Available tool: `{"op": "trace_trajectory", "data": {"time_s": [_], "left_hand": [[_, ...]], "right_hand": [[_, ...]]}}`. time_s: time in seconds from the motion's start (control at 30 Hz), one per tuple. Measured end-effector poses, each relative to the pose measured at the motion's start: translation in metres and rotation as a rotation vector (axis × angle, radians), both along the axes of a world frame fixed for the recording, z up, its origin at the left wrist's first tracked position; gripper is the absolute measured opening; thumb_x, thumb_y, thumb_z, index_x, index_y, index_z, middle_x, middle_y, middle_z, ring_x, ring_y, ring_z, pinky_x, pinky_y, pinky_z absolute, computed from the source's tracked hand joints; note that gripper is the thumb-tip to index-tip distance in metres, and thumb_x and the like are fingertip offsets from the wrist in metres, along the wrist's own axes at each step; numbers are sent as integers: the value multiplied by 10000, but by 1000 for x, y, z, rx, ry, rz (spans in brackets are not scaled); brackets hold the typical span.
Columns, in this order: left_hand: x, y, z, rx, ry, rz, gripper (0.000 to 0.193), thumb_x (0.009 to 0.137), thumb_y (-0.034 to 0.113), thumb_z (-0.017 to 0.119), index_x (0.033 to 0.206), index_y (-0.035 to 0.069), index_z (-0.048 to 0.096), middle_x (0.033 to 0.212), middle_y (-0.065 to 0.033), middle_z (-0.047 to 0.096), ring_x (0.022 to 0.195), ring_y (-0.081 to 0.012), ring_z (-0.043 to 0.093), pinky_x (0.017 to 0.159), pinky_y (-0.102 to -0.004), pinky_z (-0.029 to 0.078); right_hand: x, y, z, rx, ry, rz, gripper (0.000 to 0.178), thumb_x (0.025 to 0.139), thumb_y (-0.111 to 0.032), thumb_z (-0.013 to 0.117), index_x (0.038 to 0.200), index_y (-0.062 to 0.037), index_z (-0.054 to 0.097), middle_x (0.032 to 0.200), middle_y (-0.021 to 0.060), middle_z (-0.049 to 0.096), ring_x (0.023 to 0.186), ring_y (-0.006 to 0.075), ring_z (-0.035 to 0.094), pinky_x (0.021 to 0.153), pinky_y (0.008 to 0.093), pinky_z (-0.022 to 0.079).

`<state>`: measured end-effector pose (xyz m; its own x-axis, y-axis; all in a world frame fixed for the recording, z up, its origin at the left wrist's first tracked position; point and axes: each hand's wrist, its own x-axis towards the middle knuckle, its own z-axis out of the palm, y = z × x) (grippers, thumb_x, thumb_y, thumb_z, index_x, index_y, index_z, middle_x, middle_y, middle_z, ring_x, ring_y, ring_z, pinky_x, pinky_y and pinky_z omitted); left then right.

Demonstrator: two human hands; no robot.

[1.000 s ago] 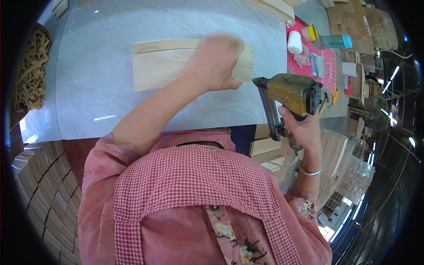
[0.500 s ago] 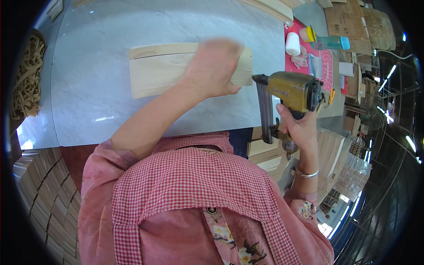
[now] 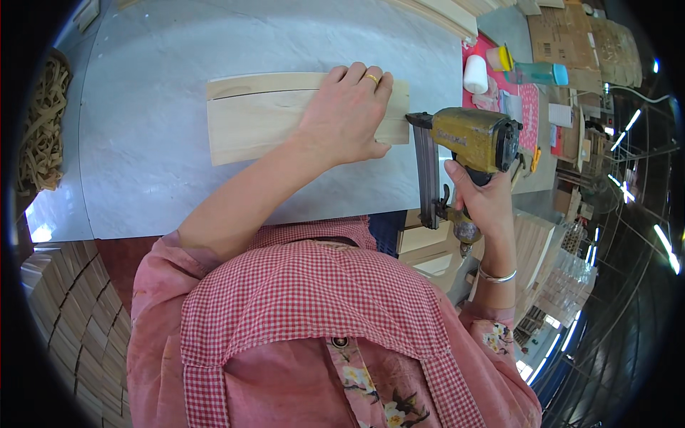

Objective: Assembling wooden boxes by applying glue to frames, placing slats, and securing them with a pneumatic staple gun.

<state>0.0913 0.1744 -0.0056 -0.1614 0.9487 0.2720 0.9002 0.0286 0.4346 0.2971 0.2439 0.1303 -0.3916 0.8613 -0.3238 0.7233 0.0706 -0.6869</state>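
Note:
A pale wooden panel [image 3: 257, 121] lies on the table, with a narrow strip along its far side set off by a thin dark gap. Across its right half my left hand [image 3: 346, 114] is spread over the width, fingers bent at the far edge and thumb by the near edge, gripping it. A ring shows on one finger. My right hand [image 3: 485, 196] is wrapped round the handle of a worn yellow and black nail gun [image 3: 467, 132]. The gun's nose points left, right at the panel's right end; whether it touches the wood I cannot tell.
The grey marbled tabletop [image 3: 157, 178] ends just before my apron. A basket of tan strips [image 3: 46, 128] stands at the left. Wooden boards [image 3: 435, 14] lie at the far edge. Right of the table are a white roll [image 3: 474, 74], a teal bottle [image 3: 535, 73] and a cardboard box [image 3: 560, 36].
The nail gun has risen slightly and its nose sits closer to the panel's right end. My left hand, blurred before, now rests still on the panel, which has turned slightly.

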Motion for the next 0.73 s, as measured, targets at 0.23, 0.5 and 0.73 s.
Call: {"op": "trace_trajectory", "data": {"time_s": [0.23, 0.5, 0.73], "left_hand": [[0, -1, 3, -8, -10, -2, 836, 700, 454, 791, 1330, -32, 536, 1255, -143, 580, 1132, -287, 521, 1034, -394, 390], [-2, -2, 3, -8, -25, -6, 842, 700, 449, 795, 1336, -36, 533, 1248, -139, 577, 1127, -286, 518, 1034, -391, 388], [-3, -1, 6, -76, -38, -19, 861, 710, 452, 795, 1368, -29, 516, 1290, -136, 562, 1149, -288, 517, 1060, -388, 382]], "right_hand": [[-6, 17, 11, -9, -84, 83, 199, 880, -142, 770, 947, 23, 682, 630, 15, 595, 444, 85, 473, 412, 228, 386], [-34, 37, 14, 41, -43, 91, 226, 883, -176, 775, 950, 21, 684, 615, 24, 591, 432, 91, 472, 408, 229, 386], [-39, 50, 9, 23, -132, 145, 257, 886, -186, 775, 989, 29, 678, 629, 39, 602, 432, 93, 480, 406, 231, 400]]}}
